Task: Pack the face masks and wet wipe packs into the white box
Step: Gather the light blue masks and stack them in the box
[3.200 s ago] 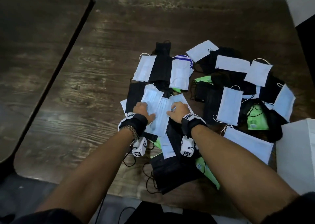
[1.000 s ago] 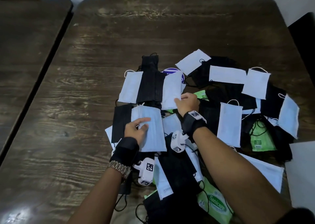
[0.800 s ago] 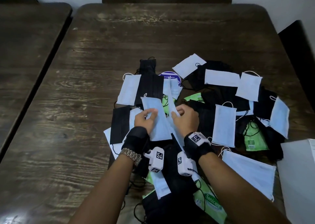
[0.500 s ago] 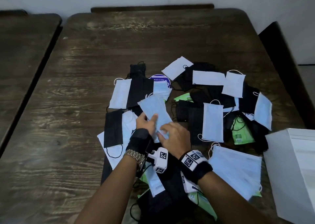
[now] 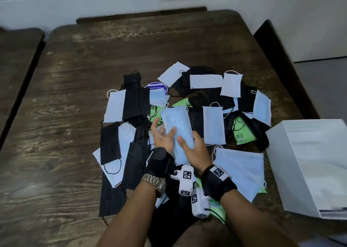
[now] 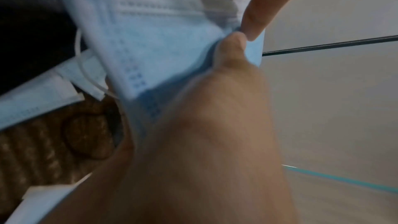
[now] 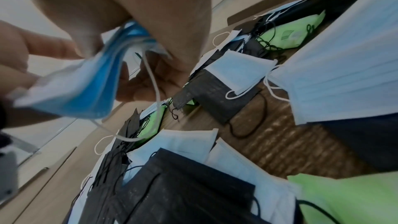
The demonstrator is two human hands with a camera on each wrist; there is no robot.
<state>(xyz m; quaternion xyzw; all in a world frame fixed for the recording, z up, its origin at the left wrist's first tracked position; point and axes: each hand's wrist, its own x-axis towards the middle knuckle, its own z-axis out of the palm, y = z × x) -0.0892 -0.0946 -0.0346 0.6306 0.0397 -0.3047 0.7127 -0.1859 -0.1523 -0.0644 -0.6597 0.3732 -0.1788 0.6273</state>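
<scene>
On the table (image 5: pixel 78 62) lies a big heap of blue and black masks and green wipe packs (image 5: pixel 242 132). To the right of the heap sits the white box (image 5: pixel 308 164), so the right hand (image 5: pixel 195 150) is nearer to it. Both hands hold a small stack of blue masks (image 5: pixel 177 128) just above the heap. Its long side points away from the person. The left hand (image 5: pixel 163 137) pinches one edge, and the right hand grips the other. The masks look thin and floppy.
</scene>
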